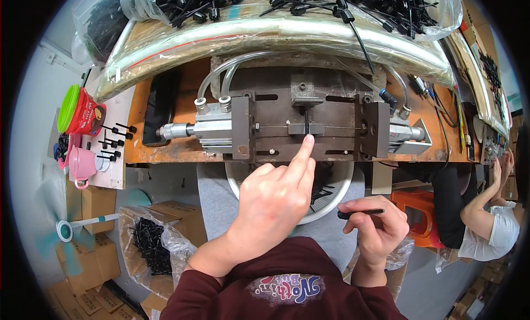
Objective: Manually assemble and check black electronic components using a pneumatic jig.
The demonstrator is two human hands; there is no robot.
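Observation:
My left hand [274, 196] reaches over the front of a dark metal clamping fixture [270, 107], its index finger stretched out. That fingertip touches the near end of a thin black rod part [307, 121], which lies across a small grey block in the fixture's middle. The left hand grips nothing; its other fingers are partly curled. Lower and to the right, my right hand [381, 229] pinches a black plastic stem [361, 213] between thumb and fingers. Below the fixture, a white round basin [331, 209] at my lap holds several black parts, mostly hidden by my left hand.
Pneumatic cylinders [212, 129] with clear hoses flank the fixture. Black parts [381, 5] are heaped on plastic wrap behind it. At left are a phone [157, 110], a red tub [88, 111] and a pink cup [83, 164]. A co-worker [488, 226] sits at far right.

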